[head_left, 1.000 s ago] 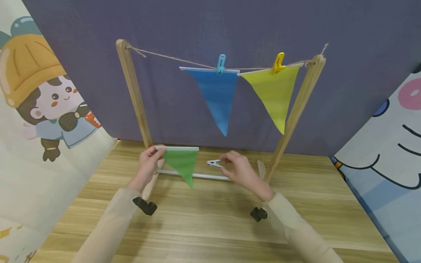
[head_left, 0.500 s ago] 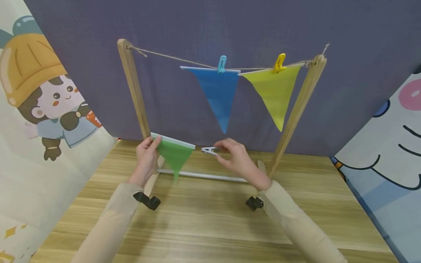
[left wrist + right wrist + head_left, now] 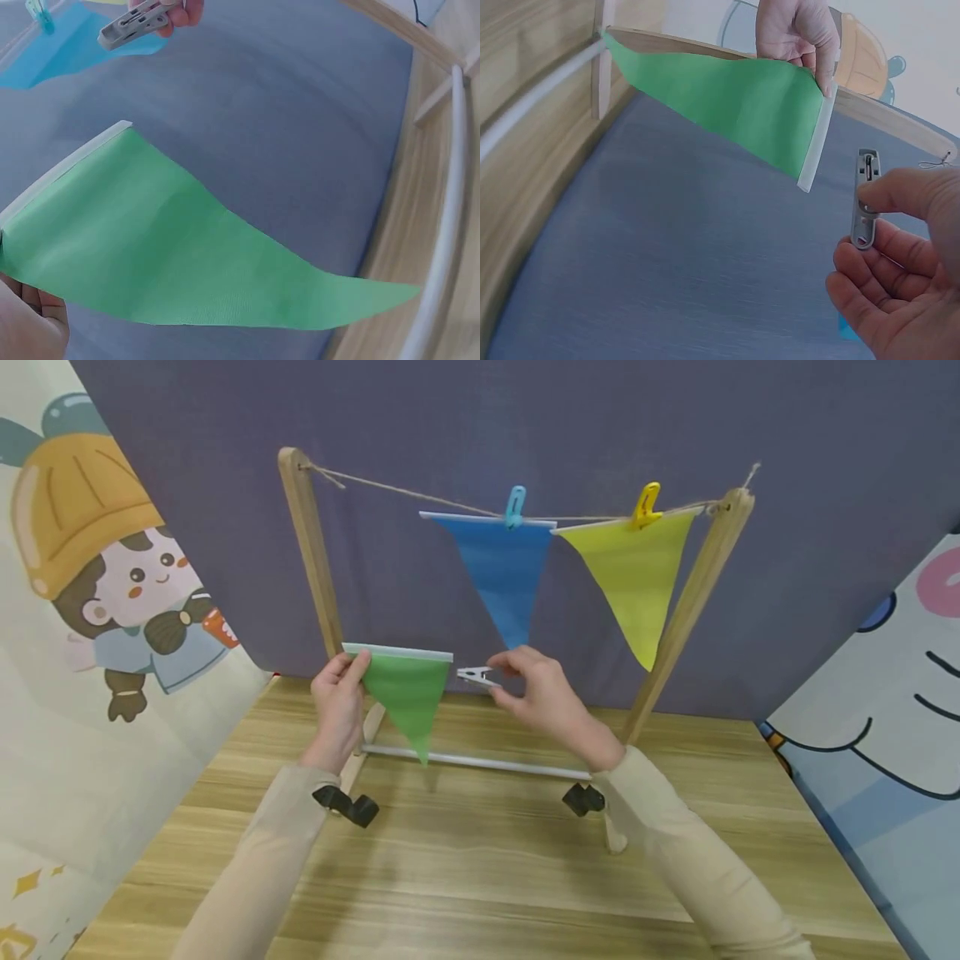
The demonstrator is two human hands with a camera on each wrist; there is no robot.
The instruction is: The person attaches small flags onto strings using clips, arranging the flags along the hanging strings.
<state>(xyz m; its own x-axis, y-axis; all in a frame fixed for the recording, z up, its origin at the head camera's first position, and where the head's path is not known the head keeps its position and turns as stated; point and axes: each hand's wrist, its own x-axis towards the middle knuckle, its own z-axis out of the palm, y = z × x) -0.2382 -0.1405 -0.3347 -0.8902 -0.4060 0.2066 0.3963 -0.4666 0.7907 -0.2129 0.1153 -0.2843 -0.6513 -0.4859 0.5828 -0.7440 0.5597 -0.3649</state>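
Observation:
My left hand (image 3: 337, 706) pinches a green triangular pennant (image 3: 408, 689) by the left end of its white top strip, with the point hanging down. Just right of that strip, my right hand (image 3: 543, 697) holds a grey clothespin (image 3: 476, 676) between thumb and fingers, its nose toward the pennant. In the right wrist view the thumb presses on the clothespin (image 3: 865, 199). Above, a blue pennant (image 3: 498, 568) and a yellow pennant (image 3: 626, 577) hang on a twine line (image 3: 405, 490), held by a light blue clothespin (image 3: 514, 507) and a yellow clothespin (image 3: 646, 507).
Two wooden posts, a left post (image 3: 311, 552) and a right post (image 3: 690, 610), carry the twine. A white crossbar (image 3: 495, 765) joins their feet low over the wooden table (image 3: 465, 877). A dark grey panel (image 3: 390, 585) stands behind, with cartoon-printed walls at both sides.
Both hands have risen toward the twine, bringing up the green pennant and the grey clothespin. The pennant's strip tilted partway and is now nearer level.

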